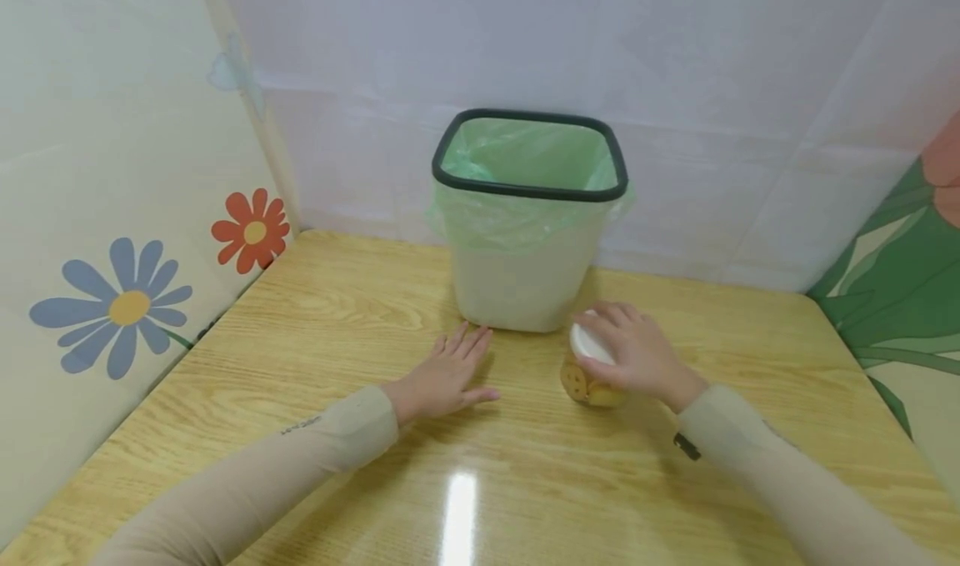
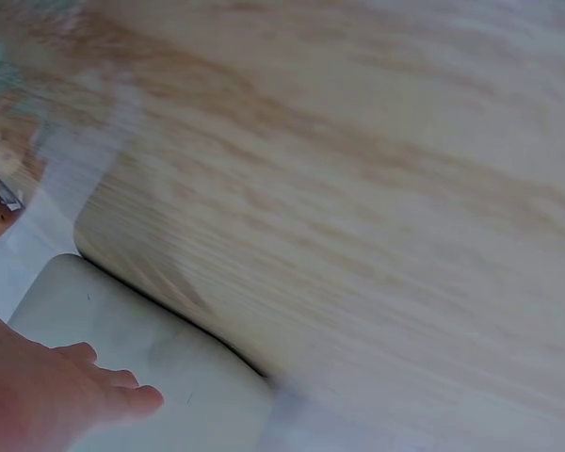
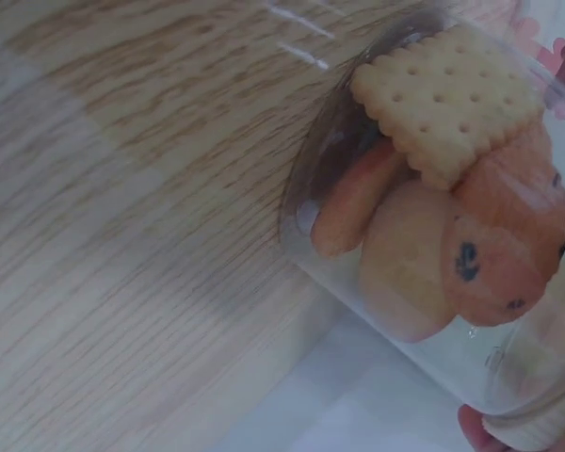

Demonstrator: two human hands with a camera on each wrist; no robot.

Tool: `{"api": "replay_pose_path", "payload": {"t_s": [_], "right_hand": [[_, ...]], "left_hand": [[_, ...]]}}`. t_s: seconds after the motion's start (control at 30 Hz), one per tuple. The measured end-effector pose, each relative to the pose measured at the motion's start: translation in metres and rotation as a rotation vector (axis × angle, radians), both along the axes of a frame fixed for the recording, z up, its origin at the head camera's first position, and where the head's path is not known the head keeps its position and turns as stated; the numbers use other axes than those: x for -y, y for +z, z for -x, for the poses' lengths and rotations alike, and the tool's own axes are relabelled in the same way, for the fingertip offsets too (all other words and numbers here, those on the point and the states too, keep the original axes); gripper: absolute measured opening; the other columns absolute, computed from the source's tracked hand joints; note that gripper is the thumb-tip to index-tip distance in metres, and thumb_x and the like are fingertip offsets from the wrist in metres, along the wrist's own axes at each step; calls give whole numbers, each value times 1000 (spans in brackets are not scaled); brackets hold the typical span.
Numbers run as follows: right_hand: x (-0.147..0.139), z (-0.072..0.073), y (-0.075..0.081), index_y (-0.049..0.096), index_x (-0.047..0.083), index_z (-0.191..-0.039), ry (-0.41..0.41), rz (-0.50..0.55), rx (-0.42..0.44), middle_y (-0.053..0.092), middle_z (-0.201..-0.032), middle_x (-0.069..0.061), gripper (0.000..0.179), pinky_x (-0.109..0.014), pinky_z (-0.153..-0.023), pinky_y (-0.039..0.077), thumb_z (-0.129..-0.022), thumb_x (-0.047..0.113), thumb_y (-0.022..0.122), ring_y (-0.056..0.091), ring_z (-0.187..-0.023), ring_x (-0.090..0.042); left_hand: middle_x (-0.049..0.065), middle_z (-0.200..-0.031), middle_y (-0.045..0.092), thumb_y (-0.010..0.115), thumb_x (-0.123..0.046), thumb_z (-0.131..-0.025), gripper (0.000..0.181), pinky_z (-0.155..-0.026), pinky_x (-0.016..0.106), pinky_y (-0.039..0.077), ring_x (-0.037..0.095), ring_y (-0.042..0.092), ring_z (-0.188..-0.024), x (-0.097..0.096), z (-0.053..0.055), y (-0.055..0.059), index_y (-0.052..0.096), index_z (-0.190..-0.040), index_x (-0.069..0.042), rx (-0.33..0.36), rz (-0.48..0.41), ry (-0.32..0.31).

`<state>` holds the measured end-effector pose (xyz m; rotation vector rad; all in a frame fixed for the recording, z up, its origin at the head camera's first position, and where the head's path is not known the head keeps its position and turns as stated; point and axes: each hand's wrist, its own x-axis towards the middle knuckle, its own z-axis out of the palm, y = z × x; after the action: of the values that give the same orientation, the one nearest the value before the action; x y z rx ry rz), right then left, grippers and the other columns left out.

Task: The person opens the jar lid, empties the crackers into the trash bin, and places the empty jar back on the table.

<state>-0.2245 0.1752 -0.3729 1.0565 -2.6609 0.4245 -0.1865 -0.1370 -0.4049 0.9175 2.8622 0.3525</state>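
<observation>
My right hand (image 1: 637, 353) grips a clear jar (image 1: 581, 387) from above, fingers and thumb around its white lid (image 1: 588, 345). Through the clear wall, the right wrist view shows cookies: a square, pricked biscuit (image 3: 447, 99), a round cookie with dark spots (image 3: 504, 235) and others behind. A fingertip (image 3: 473, 428) shows beside the lid there. My left hand (image 1: 442, 378), palm down with fingers spread, holds nothing. Its fingertips reach toward the base of a white trash bin (image 1: 517, 287); the left wrist view has the hand (image 2: 56, 400) overlapping the bin (image 2: 188, 367).
The bin wears a dark rim (image 1: 528, 190) and a pale green liner bag (image 1: 491, 224). It stands at the back of a wood-grain table (image 1: 345, 316), close to a white cloth backdrop (image 1: 712, 132). Flower-printed panels (image 1: 112, 174) flank the table on both sides.
</observation>
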Motion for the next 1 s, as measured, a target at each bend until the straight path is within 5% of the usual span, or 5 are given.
{"api": "replay_pose_path", "payload": {"t_s": [1.0], "right_hand": [[20,-2,4,55,15,-137,4,-40,16,52,-135,-19,59,-63,-89,43,-88,48,57,47,-121,-41]], "left_hand": [[22,-159,4,46,-52,-99,87,-112,63,11,44,1,-144,-6,-2,1,9,-153,5,22,-11,-3]]}}
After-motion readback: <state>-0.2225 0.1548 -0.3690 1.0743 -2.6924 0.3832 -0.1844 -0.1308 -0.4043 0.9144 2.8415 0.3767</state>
